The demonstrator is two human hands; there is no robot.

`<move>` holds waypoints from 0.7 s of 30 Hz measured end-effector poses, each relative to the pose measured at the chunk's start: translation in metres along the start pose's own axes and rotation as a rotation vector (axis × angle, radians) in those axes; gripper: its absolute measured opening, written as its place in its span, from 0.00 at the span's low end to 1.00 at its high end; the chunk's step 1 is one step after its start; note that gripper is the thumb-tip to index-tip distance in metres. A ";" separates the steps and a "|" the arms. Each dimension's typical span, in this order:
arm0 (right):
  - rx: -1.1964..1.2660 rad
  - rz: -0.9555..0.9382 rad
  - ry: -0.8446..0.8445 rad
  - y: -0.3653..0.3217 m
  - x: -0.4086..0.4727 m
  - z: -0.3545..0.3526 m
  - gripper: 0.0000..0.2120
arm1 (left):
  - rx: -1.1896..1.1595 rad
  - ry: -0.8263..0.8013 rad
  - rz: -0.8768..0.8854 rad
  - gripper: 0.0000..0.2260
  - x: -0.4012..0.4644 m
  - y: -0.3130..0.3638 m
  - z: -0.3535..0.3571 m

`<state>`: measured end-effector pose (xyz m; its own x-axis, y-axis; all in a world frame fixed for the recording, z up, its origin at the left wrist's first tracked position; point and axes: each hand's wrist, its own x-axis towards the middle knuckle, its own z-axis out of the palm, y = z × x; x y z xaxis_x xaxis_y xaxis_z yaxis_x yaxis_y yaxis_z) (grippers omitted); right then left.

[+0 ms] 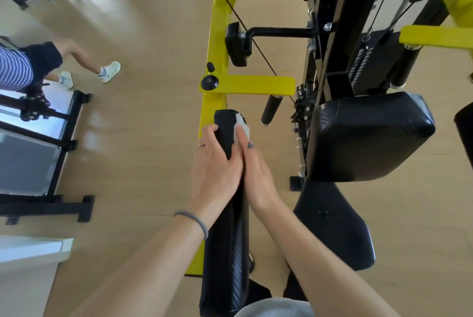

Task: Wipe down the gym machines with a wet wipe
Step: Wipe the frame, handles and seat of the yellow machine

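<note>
Bare floor flanks pad (226, 227); left hand (217, 163) grips it, right hand (256, 171) presses wipe (242, 126)

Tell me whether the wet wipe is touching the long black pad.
Touching. The head view shows the right hand pressing the wet wipe flat against the long black pad, no gap visible.

Both forearms are bare, no sleeves. Left hand (217, 163) has a thin silver ring (201, 146) on one finger and a grey hair tie (193, 219) round the wrist. Right hand (258, 176) has a small dark mark (250, 145) on one finger. Bit of grey clothing (276, 307) at the bottom edge.
</note>
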<state>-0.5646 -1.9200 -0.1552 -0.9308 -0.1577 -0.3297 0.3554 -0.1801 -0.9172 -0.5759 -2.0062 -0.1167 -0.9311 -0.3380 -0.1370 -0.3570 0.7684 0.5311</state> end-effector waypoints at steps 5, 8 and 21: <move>-0.125 0.025 0.005 -0.022 0.067 -0.007 0.22 | 0.080 0.095 0.110 0.20 0.000 0.007 0.010; -0.127 0.109 -0.010 -0.016 0.093 -0.010 0.27 | 0.102 0.103 0.159 0.19 0.000 0.006 0.012; 0.417 0.459 0.074 0.073 0.051 -0.011 0.33 | 0.130 0.125 0.173 0.19 0.000 0.006 0.013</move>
<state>-0.5867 -1.9301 -0.2415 -0.6736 -0.2442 -0.6976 0.7100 -0.4758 -0.5191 -0.5788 -1.9940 -0.1244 -0.9657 -0.2538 0.0549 -0.2075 0.8814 0.4244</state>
